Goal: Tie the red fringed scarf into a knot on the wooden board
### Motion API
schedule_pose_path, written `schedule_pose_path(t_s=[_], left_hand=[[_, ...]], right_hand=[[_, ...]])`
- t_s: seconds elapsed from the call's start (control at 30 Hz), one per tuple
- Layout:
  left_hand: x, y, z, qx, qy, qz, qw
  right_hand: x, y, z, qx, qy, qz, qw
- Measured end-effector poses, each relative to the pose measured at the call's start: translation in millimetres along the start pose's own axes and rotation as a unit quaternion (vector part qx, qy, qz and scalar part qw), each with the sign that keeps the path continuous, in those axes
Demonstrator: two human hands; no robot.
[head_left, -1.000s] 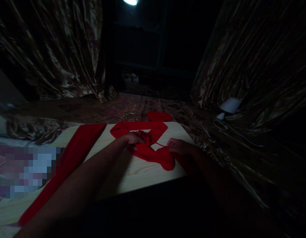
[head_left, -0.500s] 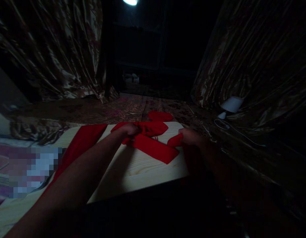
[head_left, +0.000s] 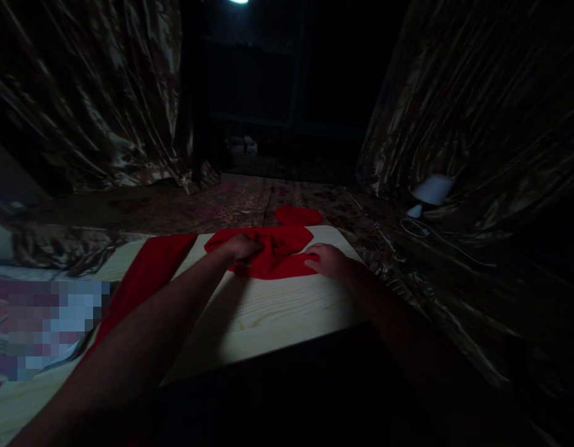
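Observation:
A red cloth (head_left: 272,248) lies folded into a compact bundle at the far end of a pale wooden board (head_left: 268,310). My left hand (head_left: 242,247) rests on the bundle's left part, fingers curled and pressed into the fabric. On its right edge lies my right hand (head_left: 324,259), fingers bent down onto the cloth. A long red strip (head_left: 147,279) of the same cloth runs from the bundle down the board's left side. A small red lobe (head_left: 298,215) sticks out beyond the board's far edge.
Dark shiny patterned curtains (head_left: 477,124) hang on both sides, and a patterned fabric covers the surface beyond the board. At the right sits a small white object (head_left: 430,191) with a thin white cord (head_left: 417,230). A light glows at top centre. The room is very dim.
The loose red flap that lay toward me on the board has been folded up onto the bundle. My right hand moved left onto the cloth; my left hand stayed on it.

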State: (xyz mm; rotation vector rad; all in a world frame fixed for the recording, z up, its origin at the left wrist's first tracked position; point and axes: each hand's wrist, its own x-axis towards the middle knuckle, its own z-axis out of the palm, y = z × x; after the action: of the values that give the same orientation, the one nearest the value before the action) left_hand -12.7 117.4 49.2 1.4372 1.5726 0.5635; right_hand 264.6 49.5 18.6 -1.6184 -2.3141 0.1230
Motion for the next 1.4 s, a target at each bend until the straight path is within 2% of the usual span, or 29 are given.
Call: schedule_pose_path(t_s=[0.07,0.1,0.23,0.33,0.4,0.5,0.57,0.63,0.7,0.77,0.87,1.0,1.13,1.27,1.4], left_hand=[[-1,-1,1.6,-0.012,-0.025,-0.006,1.000],[-2,-2,2.0,-0.019,-0.041,-0.010,0.999],[-8,0,1.1,-0.034,-0.061,-0.010,0.998],[-19,2,0.0,0.029,-0.054,0.025,0.998],[-28,1,0.9,0.101,-0.027,0.077,0.991],[-38,-6,5.4,0.163,0.026,0.151,0.975],[-40,-12,8.8,0.163,0.039,0.167,0.972],[-38,-16,10.6,0.149,0.042,0.160,0.975],[-35,-16,10.0,0.135,0.044,0.149,0.979],[-33,-15,7.6,0.133,0.050,0.148,0.979],[-35,-10,4.2,0.158,0.045,0.164,0.973],[-41,-7,2.8,0.180,0.042,0.169,0.968],[-40,-10,3.3,0.180,0.030,0.174,0.968],[-37,-13,4.9,0.184,0.024,0.180,0.966],[-40,-13,8.6,0.188,0.011,0.192,0.963]], right_hand=[[7,-16,18,0.060,0.036,-0.008,0.998],[11,-24,25,0.086,0.033,-0.007,0.996],[28,-46,44,0.152,-0.039,0.025,0.987],[38,-52,48,0.195,-0.048,0.042,0.979],[40,-52,49,0.236,-0.017,0.041,0.971],[32,-50,54,0.278,0.074,0.016,0.958],[21,-49,60,0.308,0.122,0.012,0.944],[9,-49,66,0.327,0.113,0.021,0.938],[-2,-52,69,0.299,0.064,0.001,0.952],[-9,-56,70,0.229,0.017,-0.056,0.972],[-11,-64,67,0.128,0.002,-0.136,0.982],[-5,-69,67,0.073,-0.005,-0.178,0.981],[-7,-70,69,0.095,0.020,-0.164,0.982],[-13,-70,67,0.134,0.048,-0.104,0.984],[-15,-69,62,0.124,0.072,-0.062,0.988]])
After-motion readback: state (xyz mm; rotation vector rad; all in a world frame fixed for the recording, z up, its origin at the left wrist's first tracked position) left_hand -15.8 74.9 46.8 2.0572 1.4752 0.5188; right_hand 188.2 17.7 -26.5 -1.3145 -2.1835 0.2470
